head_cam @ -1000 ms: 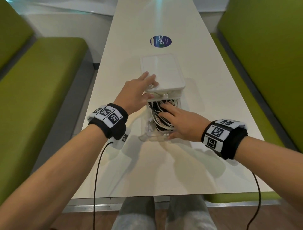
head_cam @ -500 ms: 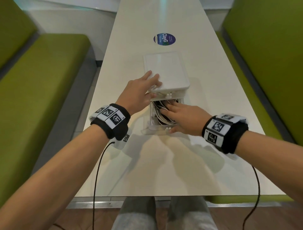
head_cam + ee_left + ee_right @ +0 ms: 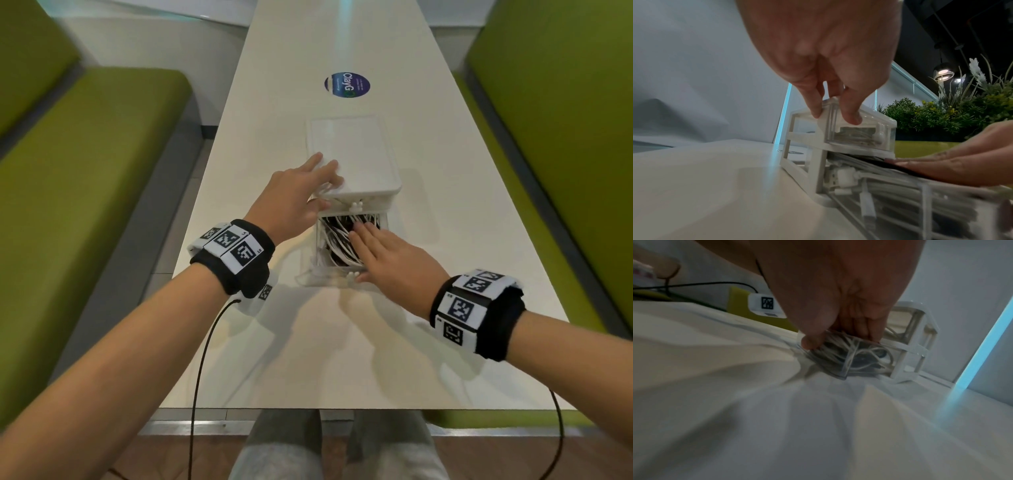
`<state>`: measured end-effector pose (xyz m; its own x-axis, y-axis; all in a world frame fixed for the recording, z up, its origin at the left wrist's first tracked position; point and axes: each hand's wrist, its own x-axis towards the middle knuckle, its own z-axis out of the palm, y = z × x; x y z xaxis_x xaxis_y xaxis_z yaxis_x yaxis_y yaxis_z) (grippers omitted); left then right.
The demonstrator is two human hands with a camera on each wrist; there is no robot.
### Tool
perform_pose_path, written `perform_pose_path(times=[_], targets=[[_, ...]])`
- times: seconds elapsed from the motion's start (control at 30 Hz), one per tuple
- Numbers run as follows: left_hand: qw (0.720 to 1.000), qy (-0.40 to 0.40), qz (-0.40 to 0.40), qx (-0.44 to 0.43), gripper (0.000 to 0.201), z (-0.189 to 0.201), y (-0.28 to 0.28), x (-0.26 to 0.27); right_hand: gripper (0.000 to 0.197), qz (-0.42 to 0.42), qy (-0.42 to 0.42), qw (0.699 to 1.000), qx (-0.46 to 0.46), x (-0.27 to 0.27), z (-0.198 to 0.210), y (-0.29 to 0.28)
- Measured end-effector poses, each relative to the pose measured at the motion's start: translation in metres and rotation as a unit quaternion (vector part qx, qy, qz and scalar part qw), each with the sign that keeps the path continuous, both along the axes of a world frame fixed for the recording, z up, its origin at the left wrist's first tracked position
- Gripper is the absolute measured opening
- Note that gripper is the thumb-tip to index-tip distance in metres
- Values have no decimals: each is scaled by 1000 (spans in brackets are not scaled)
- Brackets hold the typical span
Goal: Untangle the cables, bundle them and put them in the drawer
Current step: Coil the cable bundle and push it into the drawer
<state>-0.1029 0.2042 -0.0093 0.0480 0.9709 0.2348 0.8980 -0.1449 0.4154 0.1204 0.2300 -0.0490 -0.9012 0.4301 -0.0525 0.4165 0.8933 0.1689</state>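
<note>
A white drawer unit (image 3: 352, 161) stands mid-table. Its clear lower drawer (image 3: 325, 279) is pulled out toward me and is full of white and black cables (image 3: 337, 240). My right hand (image 3: 387, 253) lies flat on those cables with straight fingers, thumb at the drawer's front edge; the right wrist view shows the cables (image 3: 838, 347) pressed under it. My left hand (image 3: 301, 192) rests on the unit's near left corner, fingers on top and thumb against the side. In the left wrist view the shut upper drawer (image 3: 859, 134) also holds cables.
The long white table (image 3: 308, 359) carries a round blue sticker (image 3: 347, 85) beyond the unit. Green benches (image 3: 85, 171) (image 3: 565, 120) run along both sides. Thin black wires hang from my wristbands over the near table edge.
The lower drawer has slid a little way back into the unit under my right hand, which moved forward with it. My left hand has stayed on the unit's corner.
</note>
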Motion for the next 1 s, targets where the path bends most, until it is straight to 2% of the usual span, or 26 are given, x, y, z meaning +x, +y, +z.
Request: perform_pose_path(times=[0.1, 0.2, 0.27, 0.37, 0.53, 0.63, 0.7, 0.8, 1.0], targets=[[1000, -4, 0, 1, 41, 1, 0, 0, 62, -40, -61, 997, 19, -3, -3, -2], [1000, -3, 1, 3, 40, 2, -1, 1, 67, -69, -69, 994, 49, -3, -3, -5], [1000, -1, 9, -3, 39, 3, -2, 2, 69, -48, -83, 994, 54, -1, 0, 0], [1000, 1, 17, -19, 37, 5, -2, 2, 60, -20, -92, 995, 30, 3, 8, 6], [998, 29, 34, -40, 37, 15, 6, 4, 66, -16, 75, 997, 10, 9, 6, -3], [994, 98, 22, -38, 73, 13, 11, 9, 52, -17, 138, 989, 42, 12, -6, -8], [990, 134, 19, -32, 74, 8, 14, 15, 38, -7, 130, 989, 67, 7, -12, -11], [987, 159, 1, -34, 62, 9, 16, 17, 44, -25, 57, 996, 67, -2, -11, -3], [992, 121, -14, -30, 61, 12, 9, 21, 30, -27, 68, 995, 62, -9, 12, 0]])
